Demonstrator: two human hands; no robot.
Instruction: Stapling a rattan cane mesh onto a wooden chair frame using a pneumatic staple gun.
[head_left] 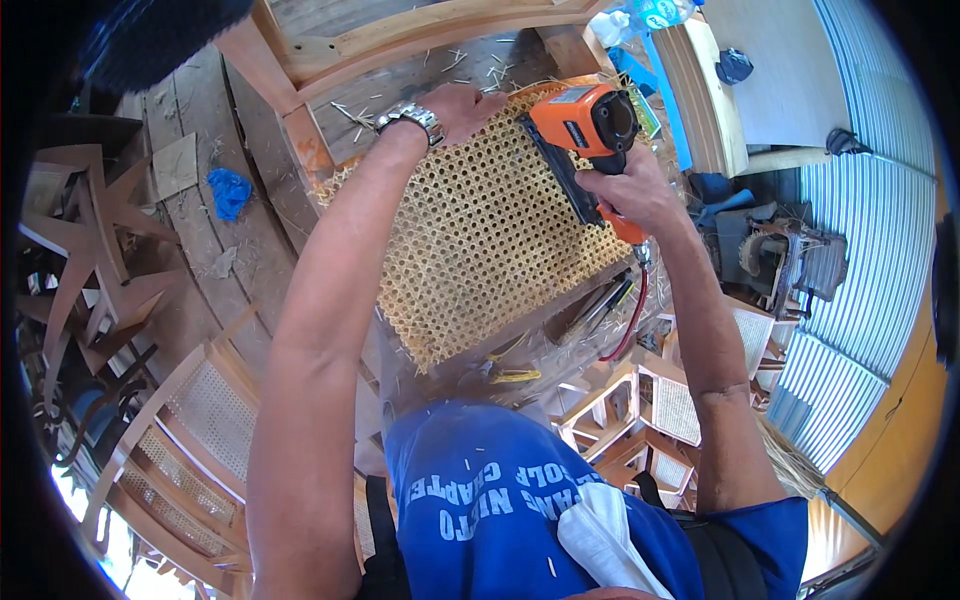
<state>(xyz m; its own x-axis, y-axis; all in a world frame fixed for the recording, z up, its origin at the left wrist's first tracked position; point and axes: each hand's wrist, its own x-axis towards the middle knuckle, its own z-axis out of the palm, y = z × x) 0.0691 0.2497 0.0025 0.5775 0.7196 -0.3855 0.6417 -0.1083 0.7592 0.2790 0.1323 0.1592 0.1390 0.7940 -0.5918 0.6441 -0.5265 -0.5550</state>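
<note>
A sheet of woven cane webbing (pixel 470 240) lies across the near part of a wooden chair frame (pixel 300 105), its near edge ragged. At the webbing's far edge, along the frame rail, my left hand (pixel 462 112) rests with its fingers laid down on it; a metal wristwatch (pixel 412 122) is on that wrist. My right hand (pixel 640 190) is closed round the handle of an orange and black nail gun (pixel 580 120). The gun's long black magazine lies over the right part of the webbing. Its nose, toward the far rail, is partly hidden. A red air hose (pixel 636 315) runs from the handle.
Slim hand tools (pixel 605 305) and yellow cane strips (pixel 515 377) lie on the bench near me. Cane offcuts (pixel 355 118) are scattered beyond the rail. Plastic bottles (pixel 650 18) stand far right. Wooden chairs (pixel 190 440) crowd the left and right, and a blue crumpled bag (pixel 229 193) is on the floor.
</note>
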